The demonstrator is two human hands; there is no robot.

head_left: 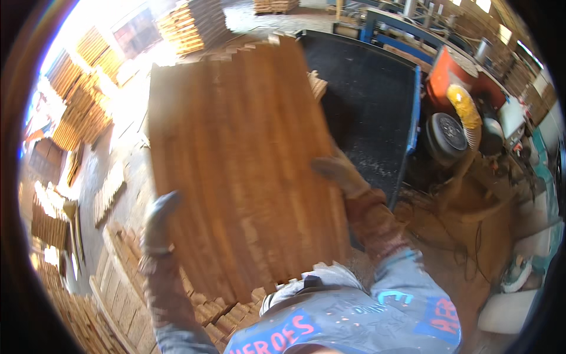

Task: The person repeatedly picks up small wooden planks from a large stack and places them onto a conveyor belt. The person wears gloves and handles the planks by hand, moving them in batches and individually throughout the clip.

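Left hand (159,221) and right hand (339,172), gloved, grasp a broad brown rectangular wooden panel (242,159) by opposite long edges.
That grip likely balances it and keeps its strips together, raised before the torso (348,310) and partly in front of a flat black surface with blue edging (371,100). Lengthwise bands shade light to dark; the ends are jagged, the grain blurred.

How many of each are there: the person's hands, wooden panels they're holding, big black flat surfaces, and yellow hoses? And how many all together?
Hands: 2, the left hand and the right hand
Held wooden panel: 1
Big black flat surface: 1
Yellow hose: 1
Total: 5
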